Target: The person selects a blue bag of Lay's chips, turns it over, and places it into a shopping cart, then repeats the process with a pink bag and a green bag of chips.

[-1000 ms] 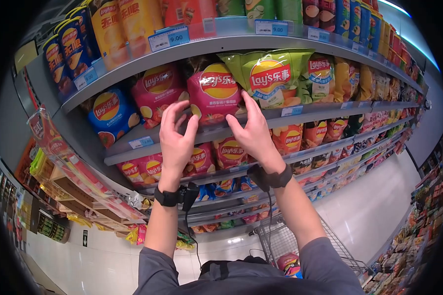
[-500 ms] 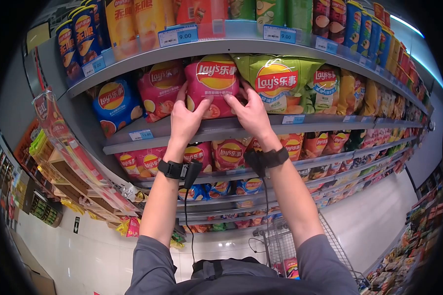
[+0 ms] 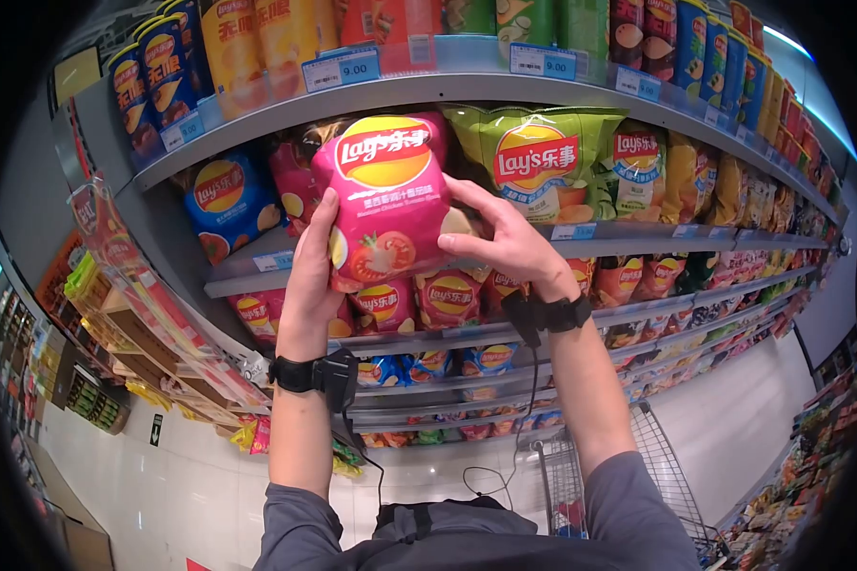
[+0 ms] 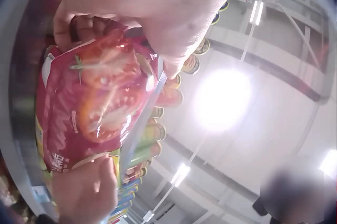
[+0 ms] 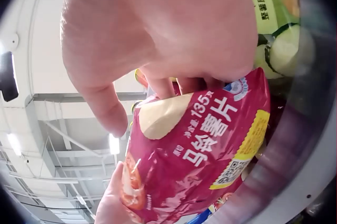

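A pink bag of potato chips [image 3: 388, 211] with a tomato picture is held up in front of the shelf, its top leaning back. My left hand [image 3: 309, 271] grips its left side, thumb along the edge and fingers partly hidden behind. On the other side, my right hand [image 3: 505, 238] holds the bag's right edge. The left wrist view shows the bag's lower front [image 4: 100, 98] between both hands; the right wrist view shows its side [image 5: 202, 145] with white lettering, fingers curled over it.
Beside the held bag, a green chip bag [image 3: 538, 162] and a blue one [image 3: 221, 198] stand on the same shelf. Chip canisters [image 3: 167, 67] line the shelf above. A wire shopping cart [image 3: 662, 466] is at the lower right.
My hands reached the pink bag, took hold of its sides and drew it off the shelf toward me. It now sits lower, left and larger in the head view.
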A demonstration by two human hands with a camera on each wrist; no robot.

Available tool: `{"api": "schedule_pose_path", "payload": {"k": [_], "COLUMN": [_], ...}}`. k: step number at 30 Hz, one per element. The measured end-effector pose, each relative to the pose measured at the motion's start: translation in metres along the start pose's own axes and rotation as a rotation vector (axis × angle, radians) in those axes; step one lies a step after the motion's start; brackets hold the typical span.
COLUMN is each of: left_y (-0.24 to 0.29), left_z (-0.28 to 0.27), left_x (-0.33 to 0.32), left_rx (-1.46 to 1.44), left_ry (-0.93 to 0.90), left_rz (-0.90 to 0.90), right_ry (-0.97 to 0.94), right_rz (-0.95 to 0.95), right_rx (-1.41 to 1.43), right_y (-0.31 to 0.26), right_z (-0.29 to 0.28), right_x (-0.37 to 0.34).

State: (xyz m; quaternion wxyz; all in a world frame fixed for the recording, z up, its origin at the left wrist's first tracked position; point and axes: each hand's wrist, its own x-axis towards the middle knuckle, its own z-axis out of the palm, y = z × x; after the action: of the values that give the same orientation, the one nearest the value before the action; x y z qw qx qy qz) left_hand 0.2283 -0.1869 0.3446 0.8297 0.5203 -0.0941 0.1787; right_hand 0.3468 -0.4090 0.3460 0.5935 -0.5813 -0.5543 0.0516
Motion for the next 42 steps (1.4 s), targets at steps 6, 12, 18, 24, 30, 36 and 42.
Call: {"api": "schedule_pose_path", "payload": {"k": [6, 12, 18, 24, 30, 36, 42], "left_y": [-0.023, -0.046, -0.074, -0.092, -0.091, -0.088, -0.097], "left_z": [-0.014, -0.022, -0.019, -0.029, -0.047, -0.071, -0.108], "left_x": [-0.056, -0.096, -0.133, -0.153, -0.182, -0.212, -0.252], "left_rx": [-0.141, 0.013, 0.132, 0.213, 0.116, -0.079, -0.216], "left_ry": [0.02, 0.055, -0.035, -0.114, -0.096, -0.1, -0.205], "left_rz": [-0.055, -0.05, -0.121, -0.313, -0.378, -0.378, -0.465], "right_ry": [0.005, 0.115, 0.195, 0.135, 0.281, 0.568, 0.77], "right_rz": [-0.137, -0.038, 0.261, 0.578, 0.494, 0.484, 0.507], "right_rx": [-0.234, -0.319, 0.266, 0.311, 0.289, 0.348, 0.554], "right_y": [-0.01, -0.011, 0.008, 0.034, 0.019, 0.007, -0.008], "right_z": [0.039, 0.06, 0.081, 0.099, 0.137, 0.184, 0.222], "right_x": [-0.042, -0.087, -0.146, -0.199, -0.216, -0.202, -0.203]}}
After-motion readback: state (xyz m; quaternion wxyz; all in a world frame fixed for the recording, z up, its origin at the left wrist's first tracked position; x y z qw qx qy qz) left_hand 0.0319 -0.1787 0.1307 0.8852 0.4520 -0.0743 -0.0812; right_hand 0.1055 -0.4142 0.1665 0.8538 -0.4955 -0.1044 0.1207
